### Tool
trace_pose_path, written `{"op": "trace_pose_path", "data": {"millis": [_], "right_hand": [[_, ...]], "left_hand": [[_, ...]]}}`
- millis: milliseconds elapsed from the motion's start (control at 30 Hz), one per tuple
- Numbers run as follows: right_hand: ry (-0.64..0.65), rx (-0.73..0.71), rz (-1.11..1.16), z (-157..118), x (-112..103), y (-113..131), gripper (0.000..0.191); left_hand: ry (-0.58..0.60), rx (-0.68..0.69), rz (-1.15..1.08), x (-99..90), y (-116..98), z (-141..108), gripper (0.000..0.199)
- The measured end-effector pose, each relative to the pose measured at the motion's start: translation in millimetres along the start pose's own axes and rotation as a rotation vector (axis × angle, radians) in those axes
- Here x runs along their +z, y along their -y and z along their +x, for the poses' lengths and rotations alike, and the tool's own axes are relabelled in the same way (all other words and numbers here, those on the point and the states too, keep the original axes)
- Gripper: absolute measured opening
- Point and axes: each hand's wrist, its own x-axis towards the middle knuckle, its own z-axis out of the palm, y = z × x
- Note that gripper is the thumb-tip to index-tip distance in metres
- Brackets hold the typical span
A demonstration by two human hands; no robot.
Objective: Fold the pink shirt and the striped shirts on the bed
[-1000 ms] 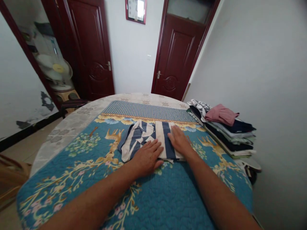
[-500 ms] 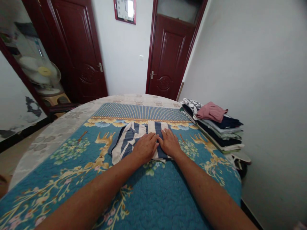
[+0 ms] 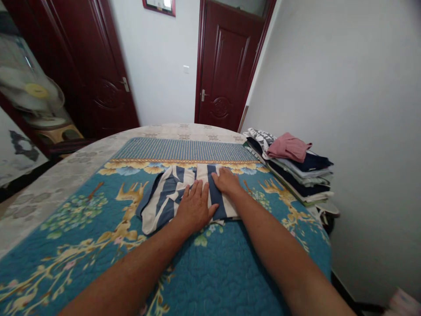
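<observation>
A blue and white striped garment (image 3: 167,197), partly folded, lies on the teal patterned quilt (image 3: 210,263) with some creases in its left part. My left hand (image 3: 194,206) rests flat on the middle of the garment, its fingers spread and pointing away from me. At the garment's far right edge is my right hand (image 3: 226,179), the thumb reaching left over a blue stripe and the other fingers bent over the edge. Whether those fingers pinch the cloth is hidden.
On the table's right side, by the wall, stands a stack of folded clothes (image 3: 299,173) with a pink garment (image 3: 289,147) on top. The tablecloth (image 3: 79,162) shows around the quilt. A fan (image 3: 39,92) stands at the far left.
My left hand has moved left and its fingers have spread on the cloth. The right hand has shifted to the far right edge of the garment. The view has tilted down and turned slightly right.
</observation>
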Motion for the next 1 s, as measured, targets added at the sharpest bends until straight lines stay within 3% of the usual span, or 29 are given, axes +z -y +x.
{"op": "trace_pose_path", "data": {"millis": [200, 467, 700, 1000], "right_hand": [[-0.069, 0.025, 0.005, 20.3, -0.1, 4.9, 0.067], [-0.303, -0.06, 0.021, -4.7, -1.8, 4.0, 0.056], [-0.222, -0.102, -0.025, -47.9, -0.5, -7.8, 0.057], [-0.171, -0.063, -0.092, -104.2, 5.4, -31.2, 0.072]], "left_hand": [[-0.022, 0.007, 0.017, 2.0, 2.1, 1.4, 0.079], [0.005, 0.01, 0.038, -2.3, 0.9, 3.1, 0.081], [0.003, 0.012, 0.041, -1.9, 1.6, 0.9, 0.081], [-0.016, -0.001, 0.042, -4.1, -1.4, -6.0, 0.081]]}}
